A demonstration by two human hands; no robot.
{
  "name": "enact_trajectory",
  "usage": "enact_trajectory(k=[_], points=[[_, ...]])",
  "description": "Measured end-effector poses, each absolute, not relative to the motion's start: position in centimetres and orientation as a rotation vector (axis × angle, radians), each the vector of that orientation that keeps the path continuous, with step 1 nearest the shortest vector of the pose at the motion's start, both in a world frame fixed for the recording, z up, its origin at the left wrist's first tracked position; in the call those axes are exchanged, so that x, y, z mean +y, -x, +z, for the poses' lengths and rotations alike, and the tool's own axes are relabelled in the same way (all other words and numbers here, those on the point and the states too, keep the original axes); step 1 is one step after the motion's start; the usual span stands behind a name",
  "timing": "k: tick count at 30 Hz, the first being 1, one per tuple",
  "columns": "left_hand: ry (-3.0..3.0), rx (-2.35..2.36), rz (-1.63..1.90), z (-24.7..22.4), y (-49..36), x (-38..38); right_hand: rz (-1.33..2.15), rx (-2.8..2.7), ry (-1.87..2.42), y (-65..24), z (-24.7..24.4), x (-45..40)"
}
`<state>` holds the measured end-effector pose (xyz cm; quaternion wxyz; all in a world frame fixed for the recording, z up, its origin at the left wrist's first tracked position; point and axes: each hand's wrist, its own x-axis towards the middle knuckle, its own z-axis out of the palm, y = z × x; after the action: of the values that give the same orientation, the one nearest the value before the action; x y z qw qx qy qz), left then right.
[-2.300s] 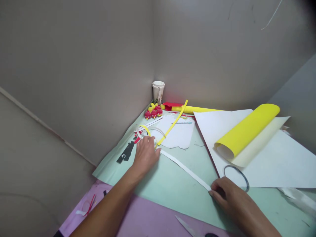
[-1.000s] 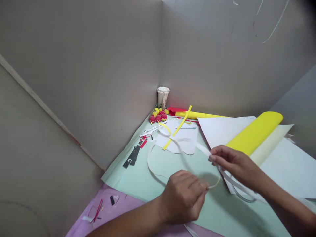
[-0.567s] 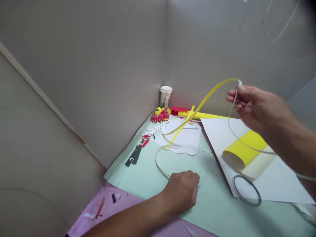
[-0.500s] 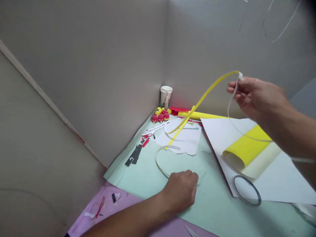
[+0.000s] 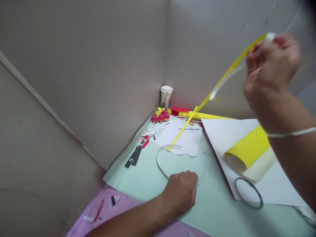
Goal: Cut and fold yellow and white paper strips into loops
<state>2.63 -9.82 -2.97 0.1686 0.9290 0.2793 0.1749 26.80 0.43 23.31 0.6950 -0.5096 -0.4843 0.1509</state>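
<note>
My right hand (image 5: 273,65) is raised at the right, somewhat blurred, its fingers closed on a long, narrow yellow paper strip (image 5: 230,69). This strip has a white back and slants down to the left from the hand. Another straight yellow strip (image 5: 181,131) lies across a white paper sheet (image 5: 163,138) on the table. Low in the middle, my left hand (image 5: 182,189) rests on the pale green sheet, fingers pressed together around a thin, curled whitish strip (image 5: 158,161). The strip loops out to the left, and a fine end shows at the right of the fingers.
A lidded white cup (image 5: 166,95) stands in the wall corner behind several red and yellow round pieces (image 5: 161,118). Black scraps (image 5: 134,156) lie left. On the right, a rolled yellow sheet (image 5: 250,151) and a dark ring (image 5: 261,199) lie on white board (image 5: 214,135).
My right hand has gone up and to the right, drawing the yellow strip straighter and off the table. My left hand has stayed in nearly the same spot.
</note>
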Motion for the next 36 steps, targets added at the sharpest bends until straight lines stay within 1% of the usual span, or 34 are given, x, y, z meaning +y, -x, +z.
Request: enact_trajectory(k=[1, 2, 6, 8, 11, 15, 18, 25, 30, 36], points=[[-2.615, 0.799, 0.528, -2.9, -2.6, -9.8, 0.309, -0.926, 0.982, -25.9, 21.2, -0.2], [-2.582, 0.805, 0.565, -2.8, -2.6, -9.8, 0.402, -0.868, 0.918, -25.0, 18.9, -0.8], [-2.440, 0.837, 0.735, -2.3, -2.5, -9.6, 0.798, -0.601, 0.998, -23.0, 10.9, -3.3], [-2.365, 0.872, 0.773, -2.2, -2.6, -9.5, 0.878, -0.560, 1.034, -22.7, 8.2, -4.4], [-2.231, 0.964, 0.734, -2.0, -2.7, -9.1, 1.013, -0.447, 1.053, -22.5, 5.7, -5.5], [-2.065, 0.997, 0.600, -1.7, -2.6, -8.7, 1.098, -0.341, 1.046, -21.6, 3.9, -6.4], [-2.000, 1.003, 0.582, -1.5, -2.6, -8.4, 1.160, -0.349, 1.047, -20.2, 2.6, -7.2], [-2.092, 1.114, 0.470, -2.1, -3.1, -8.1, 1.347, -0.458, 1.126, -18.9, 1.2, -8.6], [-2.078, 1.099, 0.448, -2.2, -3.1, -8.2, 1.497, -0.480, 1.091, -21.8, 1.7, -5.8], [-2.148, 1.126, 0.406, -2.5, -3.3, -8.5, 1.404, -0.433, 1.071, -24.6, 2.5, -0.5]])
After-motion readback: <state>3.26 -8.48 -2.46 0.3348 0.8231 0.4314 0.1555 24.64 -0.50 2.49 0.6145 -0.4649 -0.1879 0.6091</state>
